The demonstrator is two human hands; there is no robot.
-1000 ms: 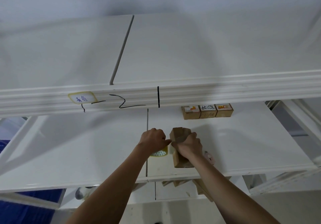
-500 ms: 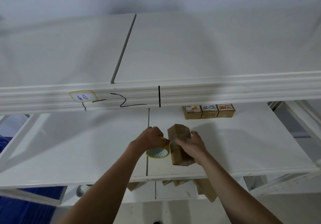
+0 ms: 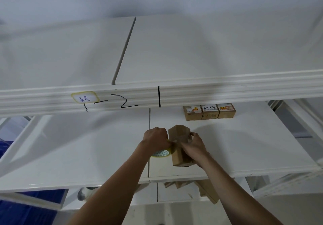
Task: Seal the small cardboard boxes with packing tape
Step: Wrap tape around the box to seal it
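Cardboard box, small, brown and taller than it is wide, stands on end near the front edge of a white shelf, just right of the seam between the shelf's two panels. A glossy strip of clear tape shows across its upper face. The right hand is against the box's right side, fingers curled over the top part and thumb toward the front, gripping it. The left hand is closed in a fist at the box's left edge, its fingers curled round a roll of packing tape; only the roll's yellowish rim and its patterned white core show beneath the hand, and the roll sits just beside the box, low over the shelf. Whether it touches the shelf cannot be told. Farther back on the same shelf, well apart from the hands, three small boxes stand side by side in a row, touching, each with a printed label on top. Above them runs the ribbed front edge of an upper shelf, marked with black pen lines and a yellow-edged label with blue handwriting. Below the front edge, flattened brown cardboard pieces lie on a lower level, partly hidden.
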